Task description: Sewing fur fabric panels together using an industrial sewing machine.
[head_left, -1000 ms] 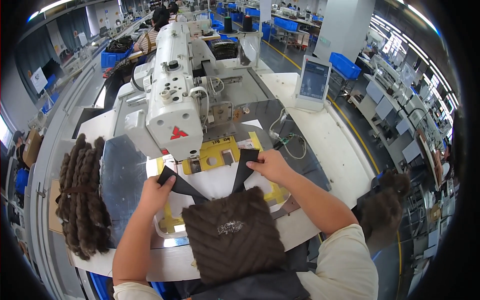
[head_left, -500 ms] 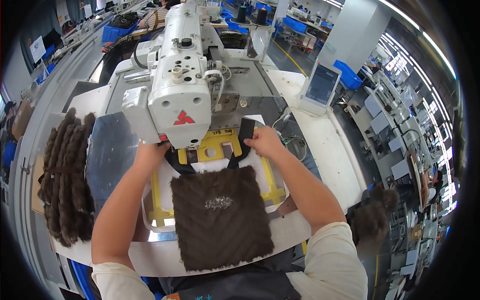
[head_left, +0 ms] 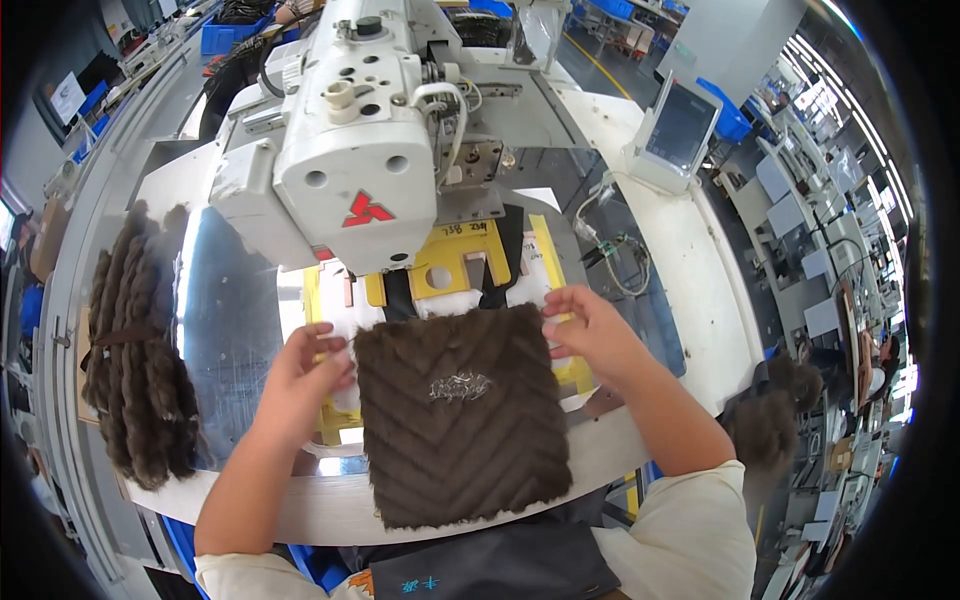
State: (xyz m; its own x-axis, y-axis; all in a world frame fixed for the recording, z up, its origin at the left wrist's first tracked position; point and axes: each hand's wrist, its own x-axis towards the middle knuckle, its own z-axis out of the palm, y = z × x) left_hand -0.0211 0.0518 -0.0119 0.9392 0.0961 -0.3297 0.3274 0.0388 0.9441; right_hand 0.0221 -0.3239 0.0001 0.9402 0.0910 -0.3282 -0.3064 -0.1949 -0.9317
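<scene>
A dark brown fur panel [head_left: 460,450] with chevron ridges and a patch of silvery stitching lies flat in front of the sewing machine [head_left: 350,180]. Beside its upper left edge is my left hand [head_left: 305,380], fingers apart and holding nothing. My right hand [head_left: 600,335] is at the panel's upper right corner, its fingers spread, the tips close to the fur; whether they touch it I cannot tell. Just beyond the panel, a yellow clamp plate [head_left: 440,265] with a round hole rests over black fabric strips [head_left: 512,245] under the machine head.
A tied bundle of brown fur strips [head_left: 135,360] lies at the left. On the right of the white table [head_left: 690,270] stands a control screen [head_left: 678,130], with loose cables [head_left: 615,240] nearby. More brown fur [head_left: 765,430] hangs at the lower right.
Both hands have left the black strips beside the yellow clamp plate and come back toward me, to the fur panel's two sides. Their fingers have opened. The head view has shifted slightly.
</scene>
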